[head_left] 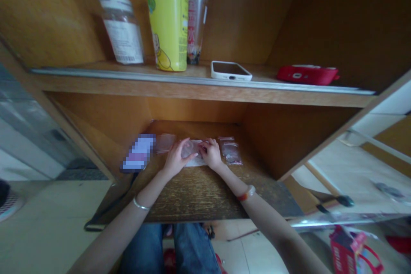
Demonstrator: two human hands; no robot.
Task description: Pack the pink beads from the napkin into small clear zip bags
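My left hand [177, 157] has its thumb and index finger curved around the edge of a small clear plastic bag [189, 150]. Beside it, my right hand [211, 154] has its fingers pinched together. Tiny dark red bits, perhaps beads, show at those fingertips, too small to name. A whitish sheet [201, 162] lies under both hands on the wooden desk surface [195, 192]. Right of my right hand are small clear zip bags [231, 153] with little reddish pieces inside. Another flat clear bag [165, 142] rests left of my left hand.
A phone [138, 153] with a lit, blurred screen stands at the left, a dark strap [118, 199] nearby. The shelf [192, 85] above holds a white-lidded jar [123, 36], yellow bottle [168, 21], clear cup [196, 13], white-cased phone [231, 70] and red case [306, 75].
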